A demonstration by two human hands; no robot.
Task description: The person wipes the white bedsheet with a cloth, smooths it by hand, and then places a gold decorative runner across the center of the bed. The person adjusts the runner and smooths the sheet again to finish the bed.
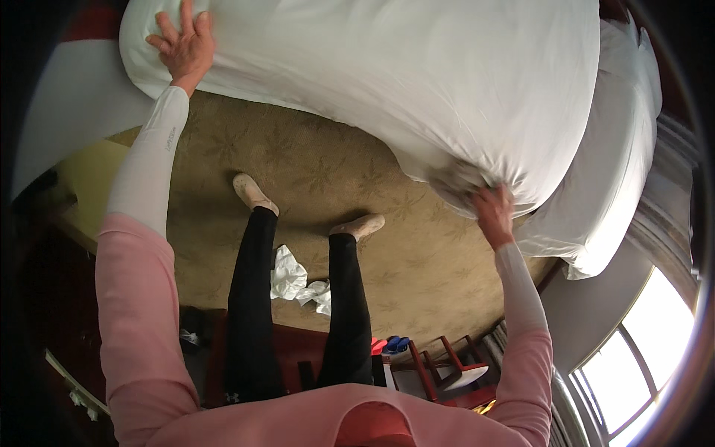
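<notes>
A white fitted-looking sheet (pixel 391 72) covers a bed mattress before me, its lower edge hanging over the carpet. At the near left corner my left hand (pixel 187 47) rests on the cloth with its fingers apart. Over at the near right corner, my right hand (pixel 495 215) grips the sheet's edge. The cloth puckers in tight folds around those fingers, and their tips are hidden in it. A dark, blurred patch shows in the fabric just left of this hand.
Another white-covered bed (pixel 603 156) stands close on the right, towards a bright window (pixel 642 346). Crumpled white cloth or paper (pixel 290 274) lies on the patterned brown carpet (pixel 424 268) behind my feet. Red-framed chairs (pixel 447 363) and blue footwear (pixel 396 344) are behind me.
</notes>
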